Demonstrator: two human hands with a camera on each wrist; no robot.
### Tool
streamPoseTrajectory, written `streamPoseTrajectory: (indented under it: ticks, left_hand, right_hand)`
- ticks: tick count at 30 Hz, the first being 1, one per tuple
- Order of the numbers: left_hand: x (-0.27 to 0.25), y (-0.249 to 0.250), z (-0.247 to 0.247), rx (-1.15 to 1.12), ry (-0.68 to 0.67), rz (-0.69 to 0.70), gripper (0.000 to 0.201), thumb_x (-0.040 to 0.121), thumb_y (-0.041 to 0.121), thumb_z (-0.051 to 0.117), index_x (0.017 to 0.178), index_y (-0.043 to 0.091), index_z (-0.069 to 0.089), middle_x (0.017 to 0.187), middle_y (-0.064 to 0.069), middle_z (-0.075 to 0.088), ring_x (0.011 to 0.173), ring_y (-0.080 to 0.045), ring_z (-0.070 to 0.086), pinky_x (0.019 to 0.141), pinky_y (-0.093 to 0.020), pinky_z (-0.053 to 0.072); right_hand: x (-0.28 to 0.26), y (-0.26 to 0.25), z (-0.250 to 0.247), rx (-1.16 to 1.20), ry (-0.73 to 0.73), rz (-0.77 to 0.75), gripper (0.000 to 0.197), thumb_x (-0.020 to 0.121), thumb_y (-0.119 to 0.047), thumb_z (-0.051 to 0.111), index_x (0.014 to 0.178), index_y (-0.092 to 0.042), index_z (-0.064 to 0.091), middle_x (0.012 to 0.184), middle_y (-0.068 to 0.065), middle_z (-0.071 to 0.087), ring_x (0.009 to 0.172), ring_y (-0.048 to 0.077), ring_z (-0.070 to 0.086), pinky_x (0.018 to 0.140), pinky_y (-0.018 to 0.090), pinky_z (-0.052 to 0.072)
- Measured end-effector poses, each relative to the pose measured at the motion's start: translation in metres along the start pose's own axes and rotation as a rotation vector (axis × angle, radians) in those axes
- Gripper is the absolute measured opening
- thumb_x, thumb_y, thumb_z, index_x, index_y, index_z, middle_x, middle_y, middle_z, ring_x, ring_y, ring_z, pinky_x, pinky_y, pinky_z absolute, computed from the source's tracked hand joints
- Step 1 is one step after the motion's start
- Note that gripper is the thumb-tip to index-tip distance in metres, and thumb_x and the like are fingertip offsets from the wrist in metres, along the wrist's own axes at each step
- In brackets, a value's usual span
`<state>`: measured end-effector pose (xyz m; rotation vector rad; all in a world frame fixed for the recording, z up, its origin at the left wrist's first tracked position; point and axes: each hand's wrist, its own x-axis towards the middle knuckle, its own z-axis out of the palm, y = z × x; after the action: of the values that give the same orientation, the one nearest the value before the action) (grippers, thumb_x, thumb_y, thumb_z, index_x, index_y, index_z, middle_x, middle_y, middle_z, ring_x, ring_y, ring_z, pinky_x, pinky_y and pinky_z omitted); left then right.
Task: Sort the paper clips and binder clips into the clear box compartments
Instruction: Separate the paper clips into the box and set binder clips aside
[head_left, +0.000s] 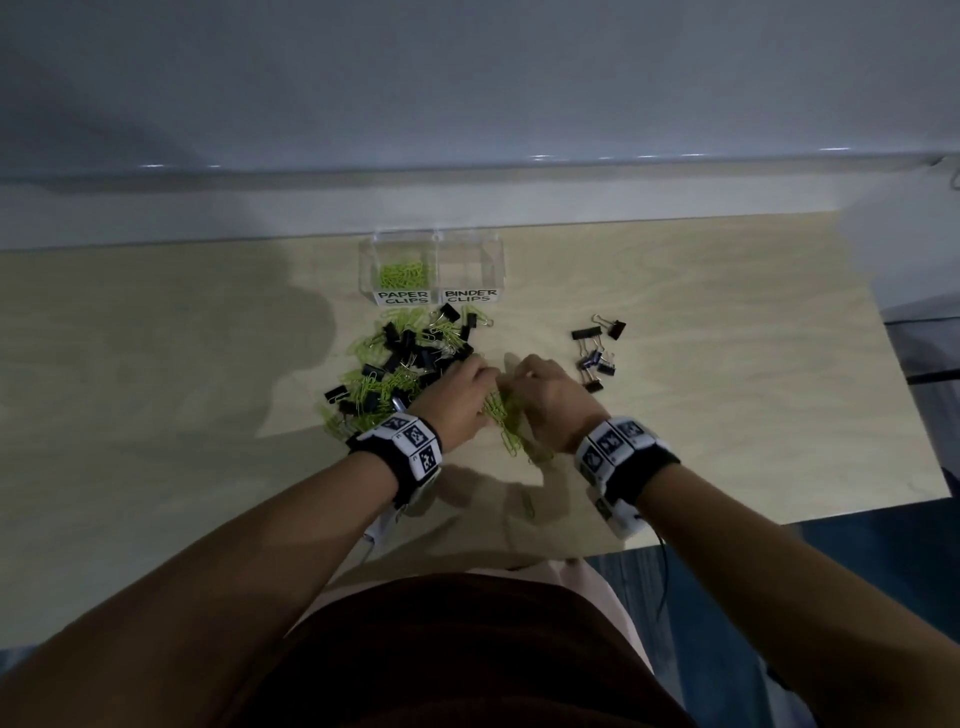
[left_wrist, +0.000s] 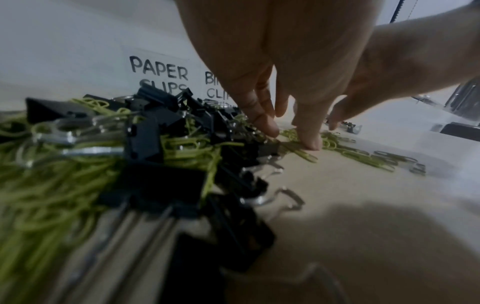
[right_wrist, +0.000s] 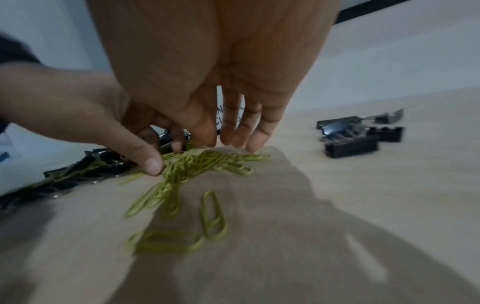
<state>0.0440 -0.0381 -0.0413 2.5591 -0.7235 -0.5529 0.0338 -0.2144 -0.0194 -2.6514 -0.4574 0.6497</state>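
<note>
A clear two-compartment box (head_left: 501, 260) stands at the table's far side. Its left compartment, labelled PAPER CLIPS, holds green paper clips (head_left: 400, 274); the right one, labelled BINDER CLIPS, looks bare. In front lies a mixed pile (head_left: 405, 358) of green paper clips and black binder clips. Just right of the pile both hands meet over a bunch of green paper clips (right_wrist: 202, 164). My left hand (head_left: 462, 389) touches the bunch with straight fingertips (left_wrist: 310, 142) and its thumb. My right hand (head_left: 545, 395) sets straight fingertips (right_wrist: 253, 144) on the bunch's far edge. Neither hand lifts anything.
A separate group of black binder clips (head_left: 597, 353) lies to the right of my hands. A couple of loose paper clips (right_wrist: 214, 216) lie nearer to me. The table's right edge (head_left: 904, 415) drops to a dark floor, and a wall rises behind the box.
</note>
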Motion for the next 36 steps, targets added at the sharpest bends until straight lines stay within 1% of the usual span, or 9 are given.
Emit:
streamPoseTrajectory:
  ticks: [3,5,9,13,18,24,30,33,36]
  left_hand:
    - [0.004,-0.002,-0.003,0.07,-0.062,0.056,0.066,0.08,0.035,0.069,0.134,0.01,0.04,0.131,-0.004,0.036,0.12,-0.021,0.036,0.1,-0.033,0.041]
    - [0.006,-0.001,-0.004,0.078,-0.102,0.06,0.064,0.08,0.036,0.069,0.132,0.01,0.044,0.131,-0.004,0.038,0.122,-0.021,0.034,0.101,-0.035,0.041]
    - [0.008,0.007,-0.01,0.084,-0.128,0.061,0.041,0.085,0.026,0.064,0.12,0.008,0.053,0.117,-0.006,0.05,0.112,-0.024,0.046,0.092,-0.038,0.045]
    - [0.006,0.014,-0.016,0.135,-0.147,0.063,0.024,0.092,0.016,0.051,0.113,0.004,0.053,0.107,-0.012,0.056,0.099,-0.029,0.054,0.082,-0.041,0.048]
    - [0.004,0.009,-0.019,0.114,-0.155,0.017,0.016,0.091,0.009,0.046,0.099,0.001,0.057,0.102,-0.015,0.058,0.091,-0.031,0.057,0.074,-0.038,0.045]
    - [-0.005,-0.009,-0.042,-0.359,0.043,-0.17,0.014,0.087,0.016,0.062,0.095,0.007,0.068,0.093,-0.007,0.069,0.082,-0.017,0.063,0.075,-0.028,0.053]
    - [0.005,-0.046,-0.105,-0.473,0.304,-0.319,0.014,0.088,0.018,0.061,0.097,0.009,0.065,0.089,0.003,0.065,0.07,0.0,0.056,0.062,-0.007,0.041]
    - [0.024,-0.066,-0.13,-0.388,0.414,-0.415,0.012,0.088,0.015,0.062,0.093,0.006,0.067,0.087,-0.001,0.066,0.07,-0.007,0.058,0.064,-0.011,0.044]
    - [0.041,-0.077,-0.141,-0.266,0.394,-0.487,0.018,0.086,0.015,0.059,0.089,0.0,0.069,0.089,-0.013,0.071,0.08,-0.025,0.067,0.076,-0.035,0.056]
  right_hand:
    - [-0.018,0.009,0.005,0.019,0.054,0.137,0.073,0.068,-0.046,0.074,0.132,-0.026,0.044,0.125,0.004,0.04,0.111,0.024,0.038,0.093,0.042,0.047]
    - [-0.019,0.008,0.01,-0.037,0.006,0.193,0.087,0.059,-0.056,0.077,0.133,-0.027,0.04,0.127,0.003,0.036,0.114,0.024,0.033,0.095,0.039,0.042]
    - [-0.01,-0.005,0.016,0.072,0.118,0.135,0.049,0.069,-0.026,0.077,0.113,-0.016,0.058,0.113,0.012,0.048,0.101,0.03,0.046,0.086,0.041,0.048]
    - [-0.001,-0.009,0.017,0.155,0.281,-0.007,0.01,0.07,-0.001,0.064,0.078,-0.007,0.066,0.076,0.015,0.056,0.062,0.032,0.056,0.055,0.035,0.05]
    - [0.007,0.002,0.009,0.18,0.26,0.026,0.006,0.07,-0.004,0.066,0.069,-0.01,0.068,0.07,0.014,0.059,0.06,0.03,0.057,0.055,0.037,0.051]
    - [0.021,0.011,-0.017,0.602,0.203,0.369,0.011,0.07,0.002,0.073,0.075,-0.009,0.073,0.078,0.012,0.071,0.065,0.017,0.064,0.065,0.026,0.054]
    - [0.068,-0.025,-0.072,0.761,0.192,0.29,0.011,0.073,0.0,0.075,0.08,-0.009,0.073,0.08,0.008,0.073,0.071,0.019,0.068,0.072,0.029,0.057]
    - [0.108,-0.054,-0.091,0.677,0.253,0.229,0.009,0.076,-0.005,0.073,0.083,-0.01,0.072,0.083,0.002,0.072,0.076,0.015,0.069,0.072,0.027,0.057]
    - [0.146,-0.082,-0.096,0.549,0.256,0.222,0.005,0.081,-0.009,0.069,0.085,-0.01,0.071,0.086,0.003,0.071,0.077,0.011,0.067,0.068,0.02,0.056]
